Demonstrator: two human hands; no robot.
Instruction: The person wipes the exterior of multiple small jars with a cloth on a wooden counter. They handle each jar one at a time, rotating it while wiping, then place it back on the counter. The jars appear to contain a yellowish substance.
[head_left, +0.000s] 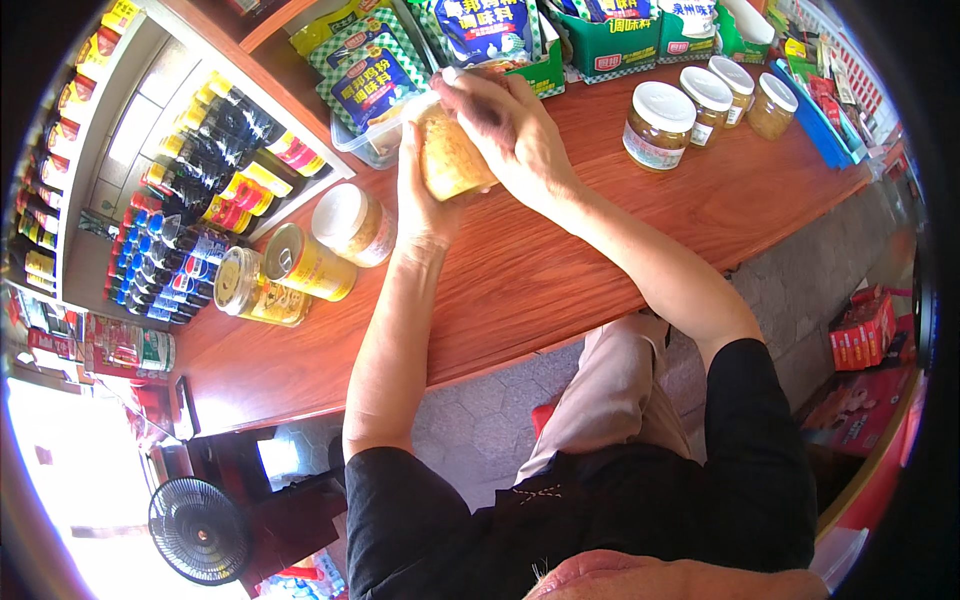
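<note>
Above the far side of the wooden counter (517, 270), my left hand (429, 214) grips a jar of pale yellow contents (454, 154) around its side and base. My right hand (525, 142) holds a dark reddish-brown cloth (480, 109) against the jar's upper part and lid. The jar is tilted, and the cloth and fingers hide some of its top. Nearest on the left stands a white-lidded jar (356, 225), beside a yellow can (311, 262) and a clear-lidded jar (262, 289). Several white-lidded jars (661, 124) stand at the right.
Behind my hands are a clear plastic tub (364, 146), seasoning packets (371, 75) and green cartons (611, 49). Dark sauce bottles (225, 165) and cola bottles (161, 262) fill the left shelf. A blue tray (814, 116) lies at the right end. A black fan (201, 531) is at lower left.
</note>
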